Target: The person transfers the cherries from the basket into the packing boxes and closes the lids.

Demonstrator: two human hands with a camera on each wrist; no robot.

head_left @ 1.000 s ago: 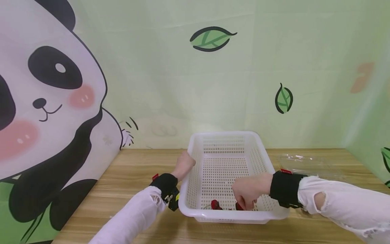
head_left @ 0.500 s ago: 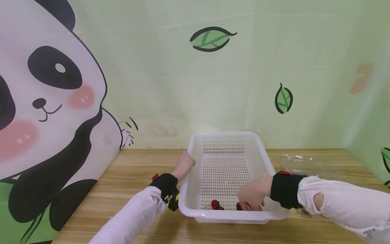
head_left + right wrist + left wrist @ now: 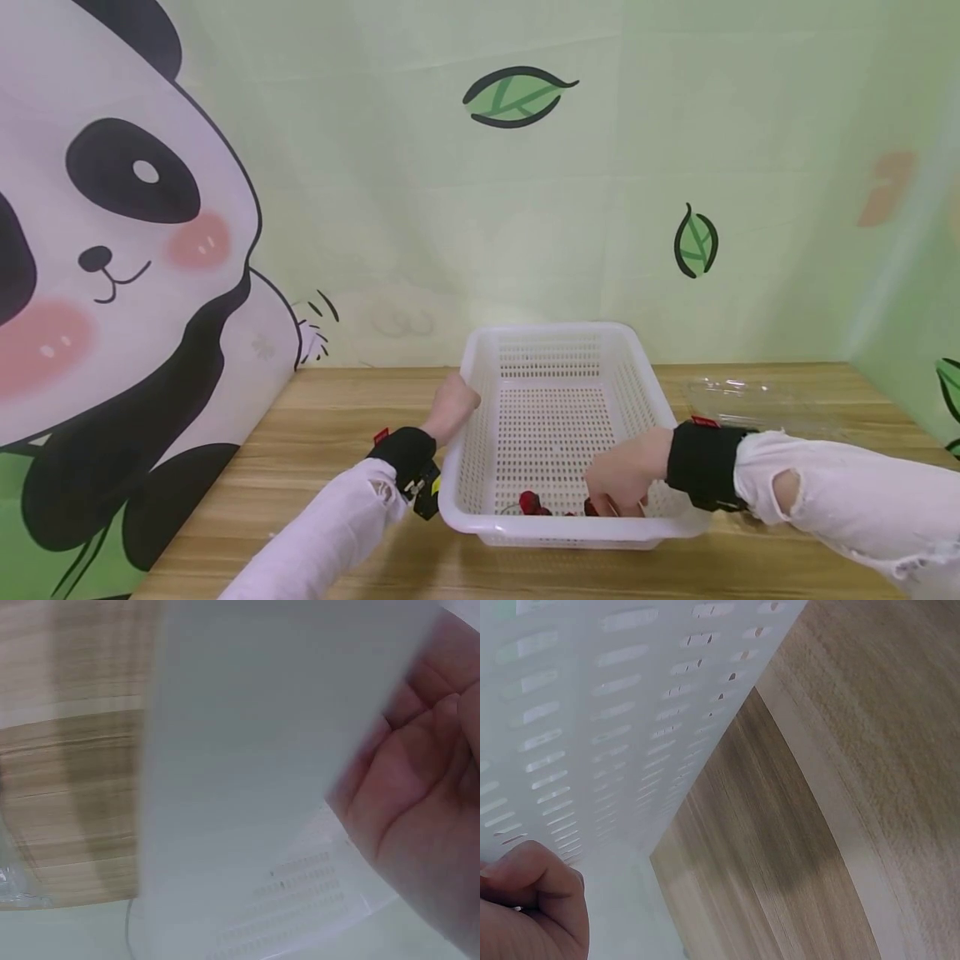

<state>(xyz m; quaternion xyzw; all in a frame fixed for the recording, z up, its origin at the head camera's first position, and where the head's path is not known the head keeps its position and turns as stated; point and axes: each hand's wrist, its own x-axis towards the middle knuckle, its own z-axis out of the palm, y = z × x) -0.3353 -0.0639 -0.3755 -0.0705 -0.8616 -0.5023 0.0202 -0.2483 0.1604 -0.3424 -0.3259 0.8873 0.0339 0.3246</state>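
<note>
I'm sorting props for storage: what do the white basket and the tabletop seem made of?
White basket: probably molded plastic with a smooth, slightly glossy finish; its regular slots and rounded rim suggest it. Tabletop: wood or wood-look laminate, slight sheen; visible grain fits either.

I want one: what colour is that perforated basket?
The perforated basket is white, clearest in the head view.

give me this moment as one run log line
left hand: grips left rim of white basket | right hand: inside basket's near end, by red fruit, grip unclear | clear container: right of basket
</note>
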